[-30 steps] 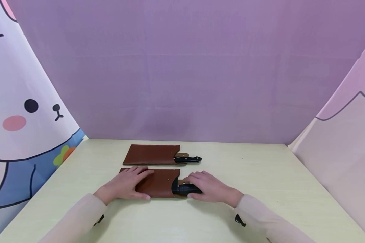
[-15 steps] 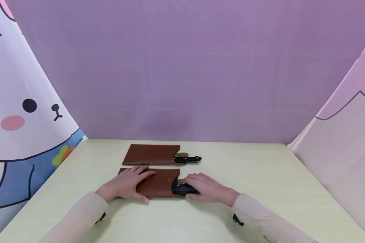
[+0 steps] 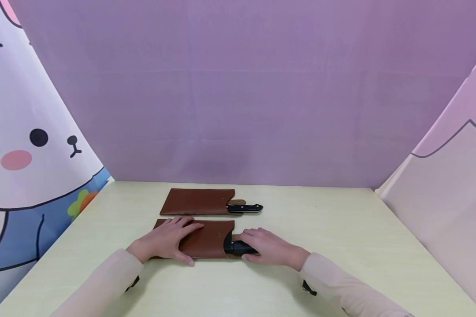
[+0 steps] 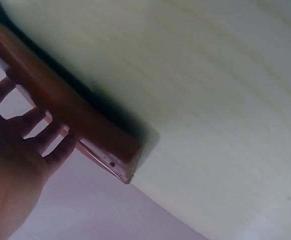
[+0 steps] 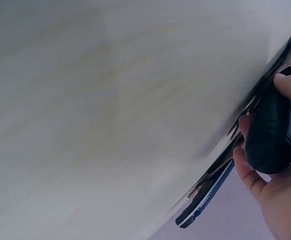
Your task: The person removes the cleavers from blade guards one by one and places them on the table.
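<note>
A brown leather sheath (image 3: 208,240) lies flat on the table, holding a knife whose black handle (image 3: 238,247) sticks out at its right end. My left hand (image 3: 164,240) rests over the sheath's left part, fingers spread across the top and thumb past the near edge. In the left wrist view, the fingertips (image 4: 68,142) touch the sheath along one edge. My right hand (image 3: 271,247) grips the black handle, which the right wrist view shows thick and rounded between thumb and fingers. The blade is hidden inside the sheath.
Just behind lies a second brown sheath (image 3: 198,201) with a slimmer, riveted black knife handle (image 3: 246,208) at its right end. The pale table (image 3: 341,224) meets a purple backdrop (image 3: 238,110) at the back. Printed cloth panels flank both sides.
My right hand has shifted slightly left along the handle toward the sheath. My left thumb has moved a little toward the near side. Both sheaths stay in place.
</note>
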Demonstrator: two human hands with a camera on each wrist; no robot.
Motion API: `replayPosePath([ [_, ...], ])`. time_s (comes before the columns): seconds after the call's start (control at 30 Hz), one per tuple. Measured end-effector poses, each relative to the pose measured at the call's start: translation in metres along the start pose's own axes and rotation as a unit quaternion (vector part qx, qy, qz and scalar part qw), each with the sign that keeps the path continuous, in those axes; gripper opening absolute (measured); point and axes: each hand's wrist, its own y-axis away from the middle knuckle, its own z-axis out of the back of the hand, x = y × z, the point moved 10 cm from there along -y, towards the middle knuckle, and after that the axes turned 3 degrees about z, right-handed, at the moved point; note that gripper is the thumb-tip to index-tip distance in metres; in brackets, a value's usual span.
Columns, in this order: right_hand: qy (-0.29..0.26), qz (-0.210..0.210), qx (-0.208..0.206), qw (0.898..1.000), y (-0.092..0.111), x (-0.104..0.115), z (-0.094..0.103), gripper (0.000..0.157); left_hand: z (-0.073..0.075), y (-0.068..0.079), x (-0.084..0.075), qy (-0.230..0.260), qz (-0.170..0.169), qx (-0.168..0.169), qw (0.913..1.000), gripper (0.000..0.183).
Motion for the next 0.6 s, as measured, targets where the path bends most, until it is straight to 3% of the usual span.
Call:
replayPosePath([
  [0.23,-0.013,0.004,-0.004,1.000,-0.0012,0.0012,0.0007,0.037,-0.0019,-0.0034,0.0022,0.007,0.011,0.008,0.9999,0.101],
  [0.6,-0.030,-0.002,-0.003,1.000,-0.0032,0.0003,-0.0019,0.042,0.0029,-0.0048,-0.0026,-0.007,-0.001,-0.009,0.9999,0.100],
])
